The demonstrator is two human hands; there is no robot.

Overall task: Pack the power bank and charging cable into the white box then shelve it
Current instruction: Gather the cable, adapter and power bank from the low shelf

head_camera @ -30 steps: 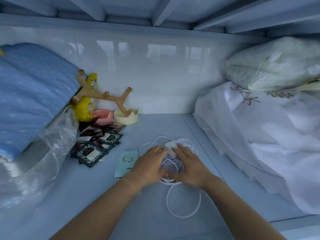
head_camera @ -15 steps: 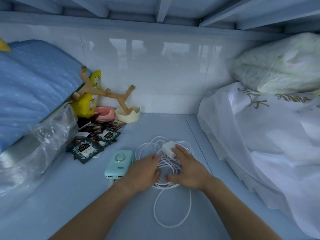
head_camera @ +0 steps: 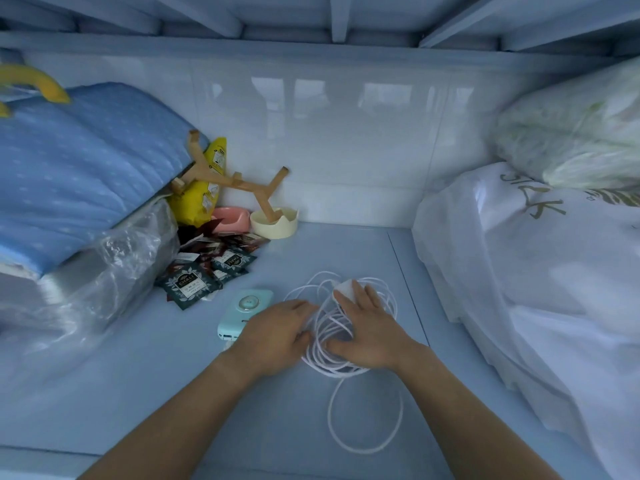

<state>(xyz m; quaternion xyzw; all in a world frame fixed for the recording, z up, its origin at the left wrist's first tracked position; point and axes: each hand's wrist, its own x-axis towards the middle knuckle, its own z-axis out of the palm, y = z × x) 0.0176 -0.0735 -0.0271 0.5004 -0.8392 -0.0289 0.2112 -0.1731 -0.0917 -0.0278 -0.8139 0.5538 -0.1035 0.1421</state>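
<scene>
A white charging cable [head_camera: 363, 424] lies in a loose coil on the pale blue shelf, with one long loop trailing toward me. Its white plug block [head_camera: 344, 289] sits at the far side of the coil. My left hand [head_camera: 277, 336] presses on the coil's left side, fingers curled into the strands. My right hand [head_camera: 367, 330] lies over the coil, fingertips on the plug block, thumb hooked under the strands. A mint-green power bank [head_camera: 247, 308] rests flat just left of my left hand, partly covered by it. No white box is in view.
Dark tea sachets [head_camera: 204, 275] are scattered left of the power bank. Behind them stand a cream bowl with a wooden rack [head_camera: 273, 220], a pink dish [head_camera: 230, 218] and a yellow pouch [head_camera: 204, 192]. Blue bedding [head_camera: 76, 174] over plastic fills the left; white bags [head_camera: 540, 278] fill the right.
Both hands have drawn the cable coil tighter and slightly toward me. The left hand slid left to cover part of the power bank. The trailing loop has grown longer.
</scene>
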